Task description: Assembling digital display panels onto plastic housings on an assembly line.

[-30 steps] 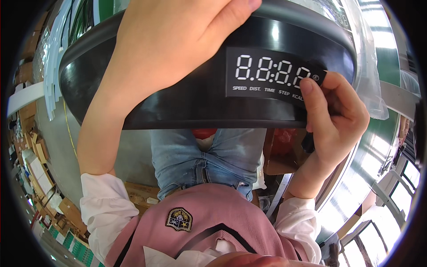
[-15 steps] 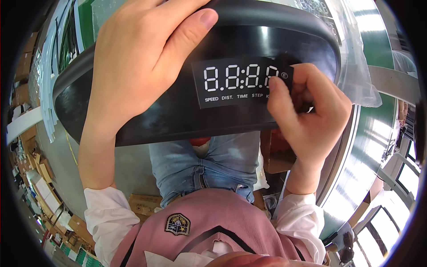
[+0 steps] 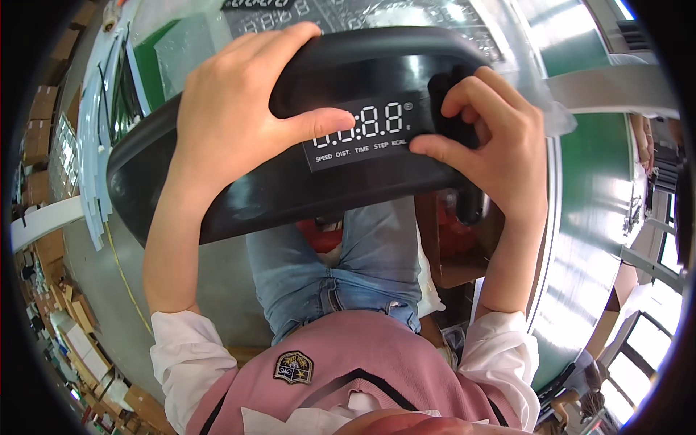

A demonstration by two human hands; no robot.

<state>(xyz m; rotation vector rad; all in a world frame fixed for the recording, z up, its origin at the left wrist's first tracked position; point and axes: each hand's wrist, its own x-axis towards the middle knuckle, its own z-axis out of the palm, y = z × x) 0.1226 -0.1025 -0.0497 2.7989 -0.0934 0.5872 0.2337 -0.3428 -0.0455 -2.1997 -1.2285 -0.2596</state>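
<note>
A long, glossy black console housing (image 3: 261, 199) lies tilted across the space above my lap. On its face sits a dark rectangular display film (image 3: 373, 125) with white segment digits and a row of small lettering. My left hand (image 3: 232, 116) grips the housing, its fingers over the far edge and its thumb stretched onto the film's left part, covering some digits. At the film's right end is my right hand (image 3: 500, 141), its fingers loosely curled and its thumb apart beside the lower corner. Nothing shows between them.
Clear plastic wrap (image 3: 536, 65) with more printed display films (image 3: 348, 18) lies beyond the housing on a green-topped bench (image 3: 594, 167). A rounded black part (image 3: 471, 208) juts out below the housing's right end. Under it stands an open cardboard box (image 3: 464, 254). Cartons line the far left.
The housing has shifted nearer and tilted. My left thumb has come down onto the film. My right thumb and fingers have come off the film's right edge, uncovering the last digit.
</note>
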